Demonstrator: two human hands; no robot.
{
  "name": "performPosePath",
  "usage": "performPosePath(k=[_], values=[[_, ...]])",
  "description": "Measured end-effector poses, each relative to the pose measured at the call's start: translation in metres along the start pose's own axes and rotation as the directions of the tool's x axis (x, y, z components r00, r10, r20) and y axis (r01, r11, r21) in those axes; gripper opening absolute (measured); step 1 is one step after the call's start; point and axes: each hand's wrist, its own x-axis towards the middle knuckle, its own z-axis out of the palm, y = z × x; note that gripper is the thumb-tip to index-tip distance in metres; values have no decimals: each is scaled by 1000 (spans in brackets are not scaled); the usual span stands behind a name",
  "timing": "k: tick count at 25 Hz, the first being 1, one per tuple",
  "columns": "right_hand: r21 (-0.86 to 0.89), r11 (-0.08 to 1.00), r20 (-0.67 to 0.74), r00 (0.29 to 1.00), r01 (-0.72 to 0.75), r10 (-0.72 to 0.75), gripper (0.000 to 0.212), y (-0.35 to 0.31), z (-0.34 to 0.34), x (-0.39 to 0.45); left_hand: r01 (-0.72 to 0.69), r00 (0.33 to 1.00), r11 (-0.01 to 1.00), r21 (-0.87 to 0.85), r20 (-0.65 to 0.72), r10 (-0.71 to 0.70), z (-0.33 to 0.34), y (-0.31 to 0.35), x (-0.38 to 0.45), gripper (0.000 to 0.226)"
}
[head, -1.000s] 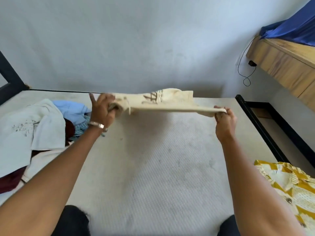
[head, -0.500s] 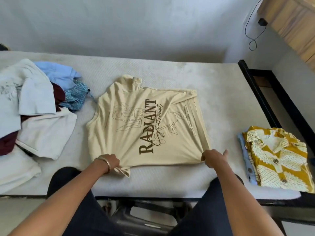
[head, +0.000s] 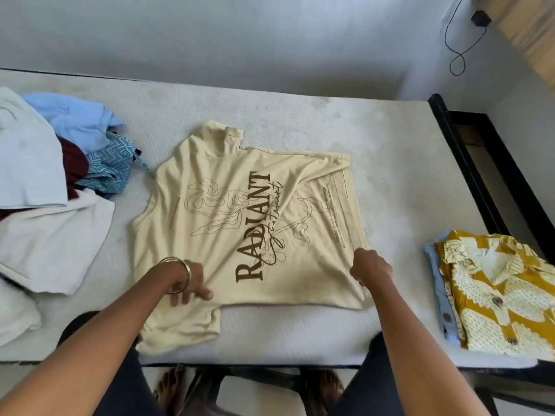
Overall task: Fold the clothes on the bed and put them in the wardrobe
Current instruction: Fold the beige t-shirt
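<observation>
- Bare white mattress (head: 300,121) fills mid-frame, grey wall behind, black bed frame (head: 468,163) along the right edge.
- Change: a second ago the cream T-shirt (head: 240,223) was held stretched in the air between both hands; half a second ago it was already laid down; now it lies flat at centre frame, "RADIANT" print up, neck end toward the left, hem toward the right.
- Left hand (head: 187,280), bangle on the wrist, lies on the shirt's near-left part just above the near sleeve. Fingers are loosely spread and flat on the cloth, gripping nothing. It has shifted onto the body of the shirt since the last frame.
- Right hand (head: 371,267) is at the near-right hem corner, fingers curled under. Looks like a pinch on the fabric, but the fingertips are hidden, so I can't tell for sure.
- Near sleeve hangs toward the mattress edge at lower centre; far sleeve is bunched at upper centre.
- Read: lay-out step is done, smoothing is in progress, first fold not yet started.
- Unfolded pile (head: 60,175) (white, light blue, maroon, teal pattern) sits at left frame, just beside the shirt's neck end.
- Folded stack (head: 495,292), yellow patterned shirt on top of something light blue, sits at right frame, apart from the T-shirt.
- Wardrobe not in view. Task is early: most of the clothes are still unfolded, nothing visibly stowed.
</observation>
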Motion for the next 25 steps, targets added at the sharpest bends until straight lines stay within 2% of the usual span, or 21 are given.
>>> performPosePath(k=[1,3,5,8,11,13,15,16,18,19,20,22,23,25], values=[[62,998,-107,994,20,-13,18,-11,-10,15,-58,988,997,-45,-147,51,-17,8,9,35],[270,960,-242,970,76,-9,7,-31,-27,53,-139,896,988,-62,-434,99,-57,27,34,24],[554,820,-267,964,143,12,16,-49,-45,93,-249,780,958,-139,-616,113,-96,42,62,20],[733,664,-269,960,148,83,22,-62,-71,162,-388,625,900,-197,-774,100,-158,63,108,19],[770,627,-297,934,113,197,14,-76,-79,223,-422,494,898,-123,-862,114,-211,81,153,29],[762,646,-278,919,34,279,15,-88,-77,248,-403,480,913,-61,-864,154,-236,88,181,38],[750,660,-253,902,-45,349,24,-93,-74,261,-335,528,942,31,-822,215,-256,91,206,49],[795,605,-251,885,-44,393,22,-88,-73,263,-289,566,954,75,-791,234,-262,92,214,54],[934,357,-224,814,22,536,20,-67,-75,258,-210,606,967,143,-757,243,-270,92,228,56],[963,263,-206,782,56,588,18,-53,-75,257,-188,582,968,164,-776,245,-274,93,232,53],[965,254,-209,773,64,599,14,-39,-75,256,-190,541,968,166,-805,244,-277,94,237,48],[930,367,-208,828,4,520,11,-25,-80,253,-203,454,970,137,-864,217,-281,95,238,35],[922,387,-202,858,5,471,7,-25,-85,255,-184,432,976,114,-883,184,-282,96,237,30],[945,321,-203,889,67,411,15,-32,-98,269,-111,437,989,95,-889,134,-286,96,236,24]])
